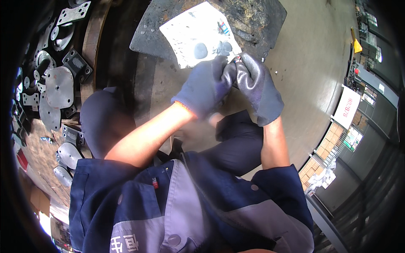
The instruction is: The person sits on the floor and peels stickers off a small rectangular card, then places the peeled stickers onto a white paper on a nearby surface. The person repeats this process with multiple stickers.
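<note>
My left hand and my right hand, both in dark coated work gloves, meet at the near edge of a white sheet. Their fingers are closed and pressed together around something small, mostly hidden, with a bit of red and white showing between the fingertips. On the sheet, just beyond the gloves, lie a round grey blob and a second, uneven grey blob. Dark smudges and a small blue-and-red print mark the sheet. Under it is a dark, worn slab with a rough, stained top.
At the left, flat metal plates and discs with holes are piled on a wooden surface, beside a wooden beam. Grey floor stretches to the right, toward stacked cartons and a white sign.
</note>
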Action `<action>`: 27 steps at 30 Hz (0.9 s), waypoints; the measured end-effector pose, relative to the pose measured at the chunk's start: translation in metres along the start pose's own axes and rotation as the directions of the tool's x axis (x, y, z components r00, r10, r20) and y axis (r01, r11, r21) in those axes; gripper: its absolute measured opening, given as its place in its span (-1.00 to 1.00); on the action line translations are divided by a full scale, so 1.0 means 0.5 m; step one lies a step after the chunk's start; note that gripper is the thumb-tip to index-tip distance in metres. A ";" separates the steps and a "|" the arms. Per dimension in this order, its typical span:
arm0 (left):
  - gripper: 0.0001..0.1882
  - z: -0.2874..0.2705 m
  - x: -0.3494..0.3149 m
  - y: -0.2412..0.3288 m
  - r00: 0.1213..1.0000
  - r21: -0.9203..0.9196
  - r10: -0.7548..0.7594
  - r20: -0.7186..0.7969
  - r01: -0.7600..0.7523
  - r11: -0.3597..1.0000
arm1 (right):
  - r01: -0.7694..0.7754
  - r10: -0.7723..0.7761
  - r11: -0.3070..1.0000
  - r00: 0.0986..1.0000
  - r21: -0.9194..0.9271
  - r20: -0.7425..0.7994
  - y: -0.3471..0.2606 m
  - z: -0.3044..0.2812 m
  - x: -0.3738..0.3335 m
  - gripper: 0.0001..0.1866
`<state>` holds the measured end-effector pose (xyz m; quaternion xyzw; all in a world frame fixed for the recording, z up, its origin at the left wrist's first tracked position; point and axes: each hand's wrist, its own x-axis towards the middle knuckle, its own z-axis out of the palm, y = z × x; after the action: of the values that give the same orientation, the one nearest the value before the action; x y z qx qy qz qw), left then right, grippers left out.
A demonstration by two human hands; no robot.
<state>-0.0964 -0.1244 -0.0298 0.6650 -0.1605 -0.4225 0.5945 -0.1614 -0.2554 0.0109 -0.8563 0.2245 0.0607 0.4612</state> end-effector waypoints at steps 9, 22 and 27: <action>-0.74 0.001 0.006 -0.028 0.987 0.040 0.048 -0.153 -0.043 0.998 | 0.220 -0.170 0.904 0.971 -0.367 0.166 -0.017 -0.013 0.037 -0.92; -0.73 -0.017 0.020 -0.011 0.986 -0.260 -0.166 -0.018 0.156 0.953 | 0.244 -0.132 0.838 0.958 -0.488 0.253 -0.030 -0.024 0.064 -0.88; -0.74 0.005 0.025 -0.003 0.994 0.072 -0.080 -0.077 0.085 0.994 | 0.052 0.019 0.966 0.963 -0.252 0.270 0.008 -0.054 0.046 -0.83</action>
<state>-0.0911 -0.1346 -0.0355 0.7083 -0.1265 -0.4155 0.5565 -0.1453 -0.2868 0.0158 -0.8942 0.1426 0.2016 0.3734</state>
